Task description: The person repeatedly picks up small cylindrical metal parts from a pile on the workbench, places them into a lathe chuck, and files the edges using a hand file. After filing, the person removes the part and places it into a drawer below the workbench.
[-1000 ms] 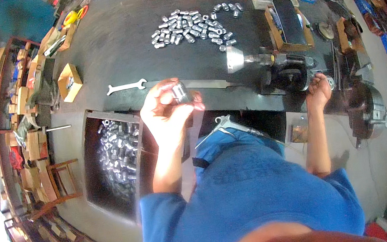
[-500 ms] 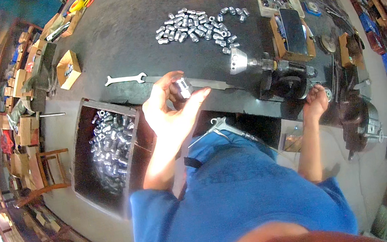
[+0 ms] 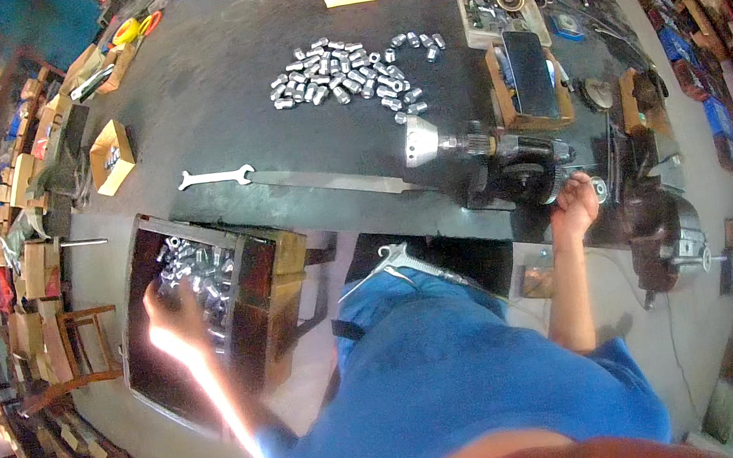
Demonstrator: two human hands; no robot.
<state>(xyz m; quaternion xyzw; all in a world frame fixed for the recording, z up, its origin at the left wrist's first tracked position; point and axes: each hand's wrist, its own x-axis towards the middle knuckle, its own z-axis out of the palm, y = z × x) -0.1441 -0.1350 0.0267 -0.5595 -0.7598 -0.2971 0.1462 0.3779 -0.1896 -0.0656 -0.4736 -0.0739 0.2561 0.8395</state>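
Observation:
My left hand (image 3: 178,309), smeared by motion, is over the dark open box at lower left, in front of a heap of shiny metal fittings (image 3: 211,266). Whether it holds a fitting is hidden. My right hand (image 3: 577,205) is curled closed beside the small bench machine, at a round metal part (image 3: 600,189); what its fingers grip is hidden. From the machine's left end sticks out a silver conical chuck (image 3: 420,141). More metal fittings (image 3: 338,72) lie spread on the dark bench beyond it.
An open-ended wrench (image 3: 217,177) and a flat metal bar (image 3: 331,180) lie along the bench's near side. An air blow gun (image 3: 410,265) rests at my lap. Small cardboard boxes (image 3: 111,158) and a parts tray (image 3: 494,6) stand farther off. A vise-like machine (image 3: 670,231) stands at right.
My left hand, which held up a metal fitting above the bench edge, has swung down and left to the box. My right hand stays at the machine. The view has shifted slightly.

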